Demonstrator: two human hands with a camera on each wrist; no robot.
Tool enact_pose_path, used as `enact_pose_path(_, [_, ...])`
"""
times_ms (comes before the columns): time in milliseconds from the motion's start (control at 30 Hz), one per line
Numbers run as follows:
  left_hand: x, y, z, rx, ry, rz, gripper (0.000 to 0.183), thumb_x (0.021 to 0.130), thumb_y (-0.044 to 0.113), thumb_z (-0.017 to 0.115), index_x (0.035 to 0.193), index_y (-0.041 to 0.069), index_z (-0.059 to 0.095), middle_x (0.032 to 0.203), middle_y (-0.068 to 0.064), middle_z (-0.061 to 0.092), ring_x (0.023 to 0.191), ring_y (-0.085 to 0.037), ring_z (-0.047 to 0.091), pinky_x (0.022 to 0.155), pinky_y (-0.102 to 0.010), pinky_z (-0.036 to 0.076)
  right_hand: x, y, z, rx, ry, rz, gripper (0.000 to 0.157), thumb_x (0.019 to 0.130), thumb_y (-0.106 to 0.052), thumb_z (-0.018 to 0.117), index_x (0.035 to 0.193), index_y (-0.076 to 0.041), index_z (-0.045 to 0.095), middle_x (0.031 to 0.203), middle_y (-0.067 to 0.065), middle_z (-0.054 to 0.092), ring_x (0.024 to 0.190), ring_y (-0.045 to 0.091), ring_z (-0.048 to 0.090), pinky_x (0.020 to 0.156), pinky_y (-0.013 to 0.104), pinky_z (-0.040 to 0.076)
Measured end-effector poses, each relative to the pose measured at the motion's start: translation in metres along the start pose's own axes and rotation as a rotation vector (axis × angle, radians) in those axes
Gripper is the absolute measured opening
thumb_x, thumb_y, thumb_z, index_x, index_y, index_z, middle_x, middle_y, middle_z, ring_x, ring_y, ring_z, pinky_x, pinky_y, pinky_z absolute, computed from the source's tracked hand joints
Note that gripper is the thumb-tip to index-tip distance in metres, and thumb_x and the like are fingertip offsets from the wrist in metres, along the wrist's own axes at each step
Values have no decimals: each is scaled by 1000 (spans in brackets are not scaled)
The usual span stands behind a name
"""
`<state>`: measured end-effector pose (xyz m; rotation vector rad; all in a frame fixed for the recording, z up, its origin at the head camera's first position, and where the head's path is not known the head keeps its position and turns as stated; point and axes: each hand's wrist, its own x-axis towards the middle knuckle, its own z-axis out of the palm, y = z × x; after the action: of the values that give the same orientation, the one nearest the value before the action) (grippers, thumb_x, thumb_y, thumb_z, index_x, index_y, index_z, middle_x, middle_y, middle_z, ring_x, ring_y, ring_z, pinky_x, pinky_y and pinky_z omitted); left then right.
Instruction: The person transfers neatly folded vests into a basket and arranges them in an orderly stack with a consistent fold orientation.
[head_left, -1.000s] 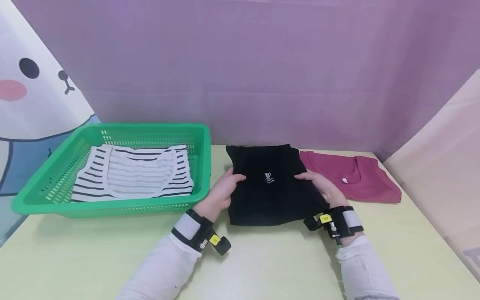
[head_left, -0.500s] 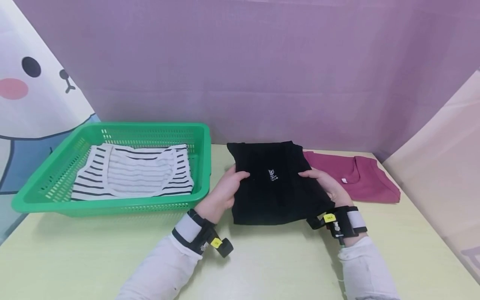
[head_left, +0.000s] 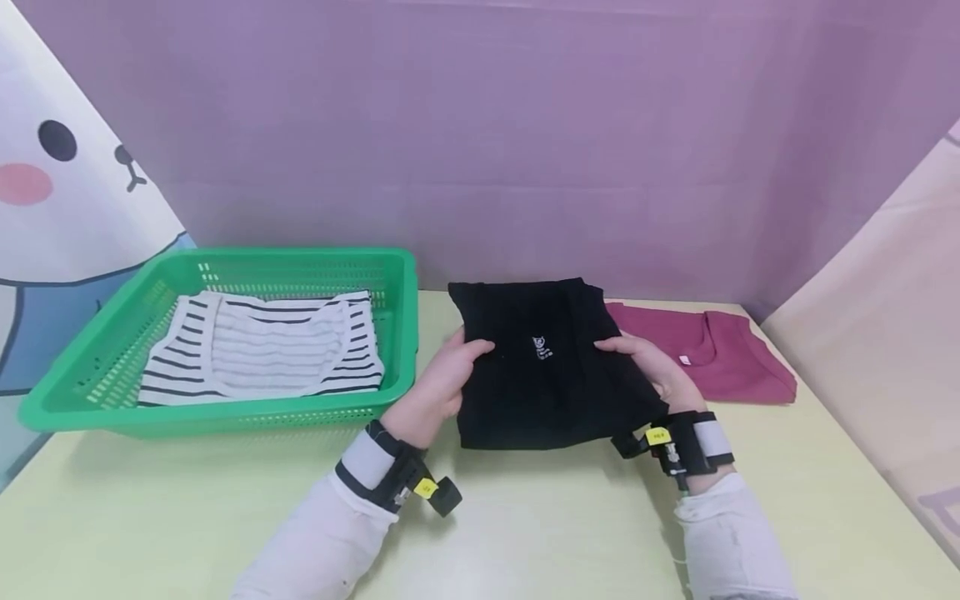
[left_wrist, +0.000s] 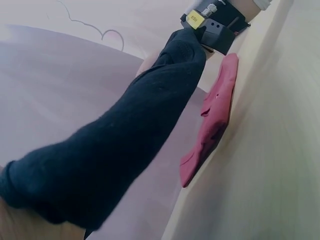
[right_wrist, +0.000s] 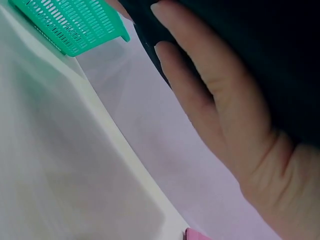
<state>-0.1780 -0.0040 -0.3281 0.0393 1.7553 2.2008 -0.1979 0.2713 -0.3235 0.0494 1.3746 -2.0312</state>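
Observation:
A folded black garment (head_left: 551, 375) with a small white print hangs between both hands, lifted off the table as the wrist views show. My left hand (head_left: 442, 371) grips its left edge, thumb on top and fingers hidden beneath. On the opposite edge my right hand (head_left: 652, 367) holds it the same way; in the right wrist view, fingers (right_wrist: 220, 95) of that hand lie against its underside. Behind the right hand a folded maroon garment (head_left: 738, 362) with a small white tag lies on the table. It also appears in the left wrist view as a red-pink fold (left_wrist: 217, 115).
A green perforated basket (head_left: 405, 333) stands on the left of the table (head_left: 487, 533), holding a folded white garment with dark stripes (head_left: 262, 350). A purple cloth backdrop (head_left: 525, 150) rises behind the table, and a pale cloth (head_left: 900, 333) hangs along the right side.
The black garment, held by both hands, has risen slightly and shifted a little to the right relative to the basket and maroon garment. Both hands keep their grip.

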Motion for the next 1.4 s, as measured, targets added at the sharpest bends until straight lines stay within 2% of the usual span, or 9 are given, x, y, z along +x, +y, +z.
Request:
enact_pose_path(200, [-1, 2, -3, 16, 3, 0, 58, 97, 11, 40, 151, 13, 20, 152, -10, 30, 137, -31, 33, 112, -45, 31, 1, -1, 1, 5, -48, -26, 21, 103, -16, 33, 124, -19, 38, 107, 4, 65, 94, 18, 66, 81, 33, 57])
enact_pose_path(367, [-2, 7, -4, 11, -6, -16, 57, 98, 12, 37, 152, 14, 17, 152, -12, 30, 137, -32, 34, 112, -45, 32, -1, -3, 5, -2, -41, -18, 22, 103, -17, 35, 124, -19, 36, 106, 3, 66, 93, 18, 67, 80, 32, 57])
enact_pose_path(633, [-8, 20, -4, 72, 29, -46, 58, 101, 22, 37, 153, 16, 12, 158, -7, 15, 145, -29, 13, 118, -46, 16, -4, -5, 13, 44, -18, 21, 21, 103, -21, 34, 122, -14, 41, 103, 4, 68, 90, 19, 68, 77, 32, 58])
enact_pose_path(800, [-13, 25, -8, 61, 26, -42, 57, 102, 23, 36, 153, 17, 11, 159, -5, 12, 145, -28, 11, 118, -46, 15, -9, -8, 17, 95, -59, 48, 25, 104, -24, 34, 111, -8, 51, 100, 6, 70, 88, 19, 69, 75, 30, 58])
enact_pose_path(967, [-22, 28, -12, 78, 18, -30, 59, 102, 25, 36, 153, 21, 7, 160, -1, 3, 146, -25, 1, 119, -49, 9, -12, -9, 21, 119, -122, 2, 20, 103, -20, 34, 118, -12, 46, 105, 6, 69, 92, 20, 68, 79, 32, 57])
enact_pose_path(1067, [-26, 31, -14, 82, 15, -21, 59, 102, 26, 36, 153, 22, 7, 160, 0, 3, 146, -24, 1, 119, -49, 9, -13, -9, 22, 146, -204, -3, 22, 104, -20, 33, 118, -12, 48, 106, 7, 70, 92, 19, 69, 79, 31, 57])
enact_pose_path(1200, [-27, 34, -18, 92, 20, -32, 59, 102, 27, 36, 153, 20, 8, 160, 0, 3, 146, -24, 1, 119, -48, 9, -11, -8, 21, 179, -316, 33, 31, 104, -24, 32, 110, -8, 57, 100, 7, 72, 79, 16, 71, 62, 21, 56])
enact_pose_path(1300, [-29, 37, -22, 127, 59, -70, 62, 102, 29, 38, 153, 18, 6, 160, 0, -1, 146, -24, -4, 119, -48, 6, -11, -7, 23, 168, -324, 32, 32, 104, -25, 32, 108, -7, 58, 99, 7, 72, 77, 16, 71, 59, 19, 55])
enact_pose_path(1400, [-31, 39, -27, 147, 78, -93, 63, 101, 31, 39, 153, 17, 6, 160, 0, -3, 146, -23, -5, 119, -47, 8, -11, -7, 28, 162, -276, 8, 26, 104, -23, 34, 110, -8, 55, 103, 7, 71, 87, 17, 70, 73, 26, 57])
